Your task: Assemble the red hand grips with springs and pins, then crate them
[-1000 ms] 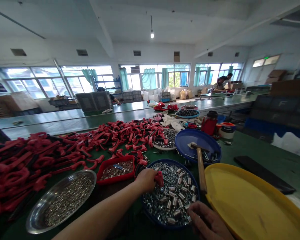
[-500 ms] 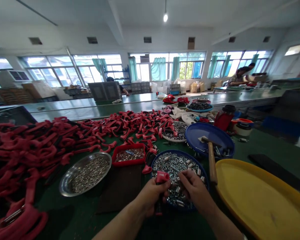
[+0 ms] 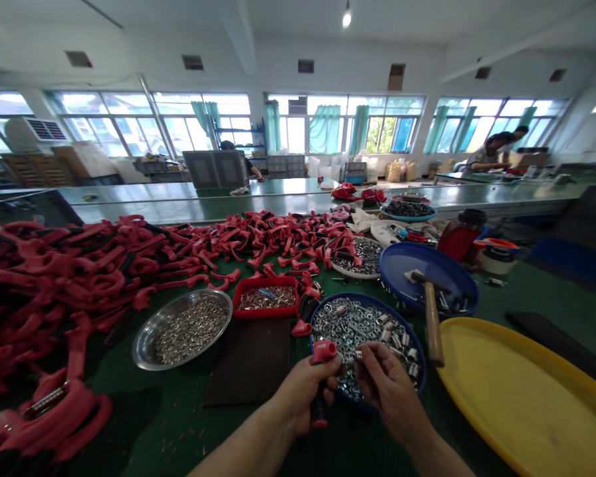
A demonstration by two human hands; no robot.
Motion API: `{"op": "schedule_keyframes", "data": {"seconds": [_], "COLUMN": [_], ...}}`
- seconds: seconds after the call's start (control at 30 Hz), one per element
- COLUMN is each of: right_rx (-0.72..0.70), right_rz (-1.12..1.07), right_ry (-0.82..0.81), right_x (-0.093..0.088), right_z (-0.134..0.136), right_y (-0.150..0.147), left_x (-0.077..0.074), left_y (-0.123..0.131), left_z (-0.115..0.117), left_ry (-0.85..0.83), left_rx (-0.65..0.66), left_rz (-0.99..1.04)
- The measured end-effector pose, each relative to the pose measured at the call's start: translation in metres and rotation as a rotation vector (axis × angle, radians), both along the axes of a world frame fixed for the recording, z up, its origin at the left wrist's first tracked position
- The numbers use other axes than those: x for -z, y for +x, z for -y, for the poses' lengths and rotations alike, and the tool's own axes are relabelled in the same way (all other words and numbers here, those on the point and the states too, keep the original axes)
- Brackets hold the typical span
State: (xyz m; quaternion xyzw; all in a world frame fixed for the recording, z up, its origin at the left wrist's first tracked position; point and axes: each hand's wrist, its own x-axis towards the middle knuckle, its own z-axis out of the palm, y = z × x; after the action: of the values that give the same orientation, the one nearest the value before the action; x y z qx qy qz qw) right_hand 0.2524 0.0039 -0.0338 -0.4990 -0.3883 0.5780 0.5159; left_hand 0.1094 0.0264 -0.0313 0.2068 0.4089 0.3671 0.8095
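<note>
My left hand [image 3: 302, 391] is closed round a red and black plastic handle [image 3: 324, 351], its red socket end up and its black grip pointing down. Beside it, my right hand [image 3: 388, 381] pinches a small ridged metal piece that looks like a coil spring [image 3: 356, 356], a short way right of the socket. Both hands are over the near part of a blue tray [image 3: 422, 371] filled with shiny nuts, washers and ridged metal pieces. Another red and black handle [image 3: 305, 311] rests against the tray's left rim.
Red handles [image 3: 99, 265] are heaped across the left. A steel bowl [image 3: 142, 351] and red bin [image 3: 236, 311] hold small metal parts near a dark pad [image 3: 251, 371]. Rightward are a hammer [image 3: 433, 324] on a blue plate [image 3: 392, 265] and a yellow tray [image 3: 516, 391]. People work farther back.
The view has shifted, so the bench contents appear farther right and slightly higher. Between the right fingertips the ridged metal piece now shows more clearly. The left hand keeps its handle.
</note>
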Motion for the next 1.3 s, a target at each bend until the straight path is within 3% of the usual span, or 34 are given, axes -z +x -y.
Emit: {"op": "schedule_keyframes", "data": {"seconds": [0.17, 0.37, 0.5, 0.63, 0.8, 0.9, 1.0, 1.07, 1.3], "right_rx": [0.000, 0.004, -0.015, -0.062, -0.197, -0.194, -0.018, 0.046, -0.232], "right_rz": [0.041, -0.079, 0.040, 0.062, -0.021, 0.141, 0.509, 0.605, 0.159], "right_ry": [0.018, 0.014, 0.055, 0.068, -0.049, 0.013, 0.208, 0.284, 0.172], "right_x": [0.004, 0.006, 0.004, 0.007, 0.006, 0.003, -0.001, -0.005, -0.016], "right_z": [0.003, 0.002, 0.001, 0.001, 0.000, -0.001, -0.003, -0.003, 0.000], "right_y": [-0.007, -0.010, -0.008, -0.003, 0.005, 0.013, 0.021, 0.023, 0.005], "left_x": [-0.001, -0.006, -0.005, -0.002, 0.002, 0.001, -0.003, -0.005, -0.007], "left_y": [0.000, 0.000, 0.001, 0.006, 0.013, 0.014, 0.014, 0.012, 0.009], "left_z": [0.002, 0.006, 0.008, 0.014, 0.020, 0.023, 0.025, 0.026, 0.027], "left_ry": [-0.014, -0.058, -0.098, -0.155, -0.237, -0.221, -0.069, -0.023, -0.162], "left_rx": [-0.031, -0.032, -0.054, -0.106, -0.159, -0.186, -0.271, -0.275, -0.227], "left_rz": [0.046, 0.050, 0.084, 0.138, 0.196, 0.112, 0.009, -0.006, 0.083]}}
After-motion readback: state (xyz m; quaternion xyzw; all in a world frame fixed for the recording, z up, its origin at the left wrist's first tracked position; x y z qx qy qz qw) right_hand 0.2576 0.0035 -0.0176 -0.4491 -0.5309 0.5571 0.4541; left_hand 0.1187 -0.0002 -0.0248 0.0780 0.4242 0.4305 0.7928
